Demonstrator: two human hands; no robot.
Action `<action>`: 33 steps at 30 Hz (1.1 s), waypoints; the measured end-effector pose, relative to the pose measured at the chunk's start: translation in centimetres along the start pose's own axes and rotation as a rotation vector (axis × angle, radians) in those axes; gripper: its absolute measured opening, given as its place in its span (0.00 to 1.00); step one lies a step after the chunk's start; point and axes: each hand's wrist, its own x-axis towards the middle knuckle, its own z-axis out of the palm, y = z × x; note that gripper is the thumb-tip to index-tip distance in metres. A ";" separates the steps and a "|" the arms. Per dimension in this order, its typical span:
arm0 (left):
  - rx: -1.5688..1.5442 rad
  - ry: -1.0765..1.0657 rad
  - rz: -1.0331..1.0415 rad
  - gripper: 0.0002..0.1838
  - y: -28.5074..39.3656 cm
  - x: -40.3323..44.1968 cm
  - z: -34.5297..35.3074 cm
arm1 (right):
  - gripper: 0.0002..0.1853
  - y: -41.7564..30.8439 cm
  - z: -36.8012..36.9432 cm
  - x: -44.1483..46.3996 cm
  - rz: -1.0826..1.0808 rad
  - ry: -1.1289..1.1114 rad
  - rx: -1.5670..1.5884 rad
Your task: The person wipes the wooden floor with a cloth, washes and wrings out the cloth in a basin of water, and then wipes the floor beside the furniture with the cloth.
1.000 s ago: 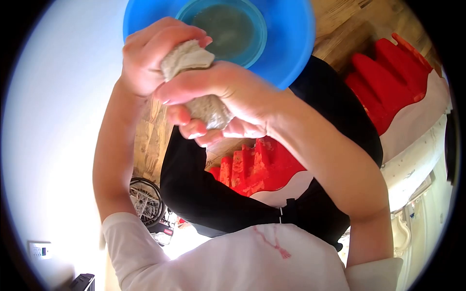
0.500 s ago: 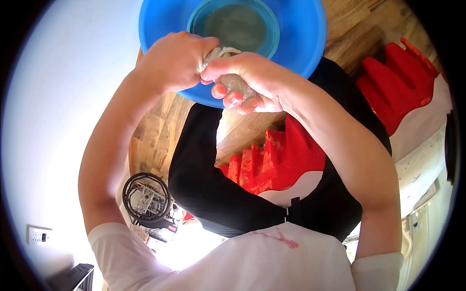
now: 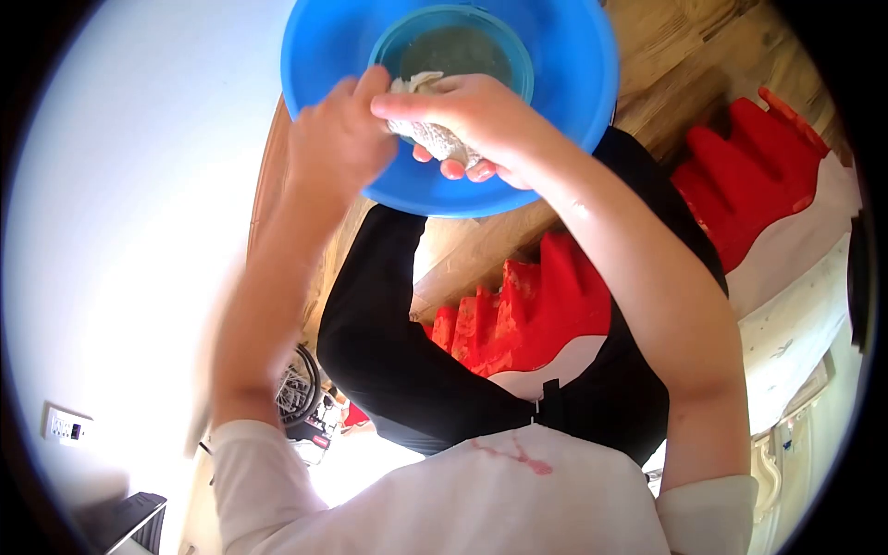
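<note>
one blue basin (image 3: 578, 111) holds a bowl (image 3: 522, 69) of water (image 3: 462, 54) beneath the cloth (image 3: 433, 139).

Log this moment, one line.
right hand: gripping pale cloth; left hand: blurred, at cloth, grip unclear; nearby: cloudy water in teal bowl, inside blue basin

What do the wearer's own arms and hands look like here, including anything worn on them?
Both the left hand and the right hand are bare, without gloves, and no watch or bracelet shows at either wrist. The forearms are uncovered. Short, plain white sleeves end near the elbows. Motion blur on the left hand hides finer detail, such as rings.
</note>
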 end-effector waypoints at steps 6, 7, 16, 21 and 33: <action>-0.082 -0.220 -0.444 0.10 3.7 -0.7 2.4 | 0.31 2.4 0.1 1.8 -0.182 0.530 -0.223; -0.132 -0.255 -0.496 0.12 4.3 -0.5 2.0 | 0.30 2.5 0.0 1.8 -0.170 0.553 -0.240; -0.339 -0.389 -0.689 0.19 4.7 -1.6 2.6 | 0.28 3.7 0.8 2.7 -0.197 0.739 -0.276; -0.341 -0.387 -0.666 0.17 4.9 -2.8 1.8 | 0.27 6.7 2.9 2.7 -0.309 0.815 0.043; -0.655 -0.398 -0.556 0.17 6.6 -4.4 3.4 | 0.16 4.5 1.9 3.4 -0.317 0.539 0.582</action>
